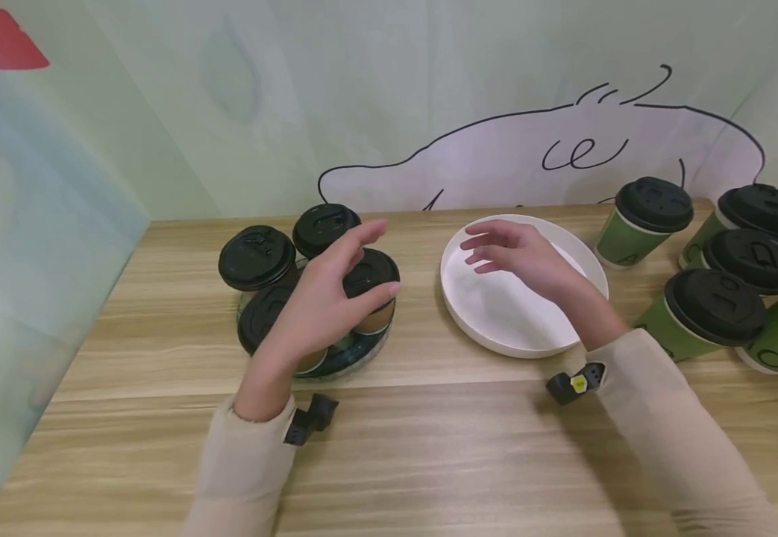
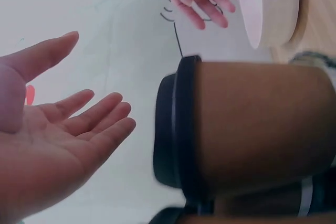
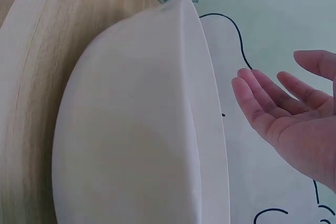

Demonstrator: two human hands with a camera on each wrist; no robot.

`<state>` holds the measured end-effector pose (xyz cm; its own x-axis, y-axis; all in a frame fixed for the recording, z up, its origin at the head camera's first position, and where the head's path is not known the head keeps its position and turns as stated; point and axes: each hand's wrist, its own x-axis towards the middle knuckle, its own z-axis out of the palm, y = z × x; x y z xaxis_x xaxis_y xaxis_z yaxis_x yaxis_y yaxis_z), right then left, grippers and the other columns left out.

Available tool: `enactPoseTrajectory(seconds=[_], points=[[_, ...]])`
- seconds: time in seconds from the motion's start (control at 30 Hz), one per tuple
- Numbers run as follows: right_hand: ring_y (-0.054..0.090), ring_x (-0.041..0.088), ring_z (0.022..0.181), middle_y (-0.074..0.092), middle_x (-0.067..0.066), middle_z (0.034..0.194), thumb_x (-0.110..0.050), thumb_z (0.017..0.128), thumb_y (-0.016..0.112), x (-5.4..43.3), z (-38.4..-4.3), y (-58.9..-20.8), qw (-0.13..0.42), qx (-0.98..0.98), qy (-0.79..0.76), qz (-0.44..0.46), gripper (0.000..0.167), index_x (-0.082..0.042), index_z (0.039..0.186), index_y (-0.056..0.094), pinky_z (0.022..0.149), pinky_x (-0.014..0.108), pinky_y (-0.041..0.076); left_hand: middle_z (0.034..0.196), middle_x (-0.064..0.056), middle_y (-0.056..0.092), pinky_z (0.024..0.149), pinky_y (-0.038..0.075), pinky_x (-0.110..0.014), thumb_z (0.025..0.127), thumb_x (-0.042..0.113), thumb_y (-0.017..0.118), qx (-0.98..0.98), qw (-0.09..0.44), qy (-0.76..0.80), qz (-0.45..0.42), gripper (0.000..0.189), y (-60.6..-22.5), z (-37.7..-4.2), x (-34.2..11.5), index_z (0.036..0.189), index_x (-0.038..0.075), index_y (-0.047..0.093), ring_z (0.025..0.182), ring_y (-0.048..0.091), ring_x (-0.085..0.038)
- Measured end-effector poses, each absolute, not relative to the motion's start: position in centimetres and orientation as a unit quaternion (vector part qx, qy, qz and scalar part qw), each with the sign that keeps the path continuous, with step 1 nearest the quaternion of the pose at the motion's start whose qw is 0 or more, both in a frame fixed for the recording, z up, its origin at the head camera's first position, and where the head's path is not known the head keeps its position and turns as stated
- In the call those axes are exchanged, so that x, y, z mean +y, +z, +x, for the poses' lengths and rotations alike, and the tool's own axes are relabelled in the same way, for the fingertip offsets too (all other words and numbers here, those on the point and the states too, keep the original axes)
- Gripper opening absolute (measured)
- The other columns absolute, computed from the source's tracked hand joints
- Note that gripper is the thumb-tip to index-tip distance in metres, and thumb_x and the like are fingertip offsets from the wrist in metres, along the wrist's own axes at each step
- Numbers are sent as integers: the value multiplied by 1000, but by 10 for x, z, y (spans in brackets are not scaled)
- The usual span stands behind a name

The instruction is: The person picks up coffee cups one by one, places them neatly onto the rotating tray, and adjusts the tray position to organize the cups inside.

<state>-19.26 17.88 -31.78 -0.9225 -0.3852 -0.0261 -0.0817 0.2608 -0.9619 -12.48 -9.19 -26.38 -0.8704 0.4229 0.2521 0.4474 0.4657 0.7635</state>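
Observation:
My left hand (image 1: 321,298) hovers over several brown paper cups with black lids, its thumb and fingers spread apart and holding nothing. The cups stand grouped on a dark, glassy round tray (image 1: 351,359) at the left. In the left wrist view, one brown cup (image 2: 257,124) stands beside the open palm, apart from it. My right hand (image 1: 523,257) is held above a white round tray (image 1: 506,317), fingers loosely bent with nothing in them. The right wrist view shows a gap between that hand and the white tray's raised wall (image 3: 126,129).
At the right stand several green paper cups with black lids; one green cup (image 1: 640,224) is close beside the white tray. The wooden table (image 1: 415,462) meets a pale wall (image 1: 375,97) with line drawings at the back. A pale panel (image 1: 19,261) borders the left side.

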Motion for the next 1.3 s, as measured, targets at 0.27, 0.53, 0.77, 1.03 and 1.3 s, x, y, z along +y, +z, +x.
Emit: enactPoseTrajectory(seconds=[0.27, 0.53, 0.77, 1.03, 1.3], points=[[61, 22, 97, 53, 27, 119, -4, 91, 53, 188, -192, -318, 119, 786, -593, -126, 37, 4, 126, 47, 82, 33, 50, 139, -11, 40, 104, 31, -29, 84, 13, 66, -841, -1, -468, -271, 62, -273, -135, -69, 137, 2, 36, 128, 35, -18], [60, 24, 99, 51, 27, 122, -7, 92, 53, 199, -191, -317, 119, 798, -575, -134, 40, 4, 129, 44, 83, 32, 50, 140, -8, 39, 103, 31, -27, 83, 20, 68, -841, -34, -469, -269, 66, -286, -142, -46, 139, 3, 35, 128, 35, -17], [60, 27, 100, 53, 26, 121, -5, 92, 53, 205, -190, -318, 113, 798, -581, -109, 38, 2, 128, 46, 84, 33, 50, 142, -5, 36, 104, 30, -30, 82, 25, 69, -860, -69, -447, -235, 71, -298, -146, -31, 141, 8, 33, 130, 32, -16], [60, 21, 99, 50, 28, 123, -8, 93, 52, 209, -187, -317, 119, 803, -572, -118, 39, 4, 129, 43, 85, 31, 49, 144, -8, 31, 107, 24, -35, 83, 27, 68, -871, -99, -425, -227, 74, -313, -148, -20, 142, 8, 30, 133, 26, -19], [59, 25, 101, 54, 22, 122, -6, 92, 52, 208, -185, -317, 118, 815, -560, -95, 35, -1, 127, 47, 85, 34, 49, 145, -13, 28, 107, 23, -37, 83, 27, 68, -870, -123, -421, -222, 77, -324, -151, -14, 143, 5, 25, 133, 25, -24]])
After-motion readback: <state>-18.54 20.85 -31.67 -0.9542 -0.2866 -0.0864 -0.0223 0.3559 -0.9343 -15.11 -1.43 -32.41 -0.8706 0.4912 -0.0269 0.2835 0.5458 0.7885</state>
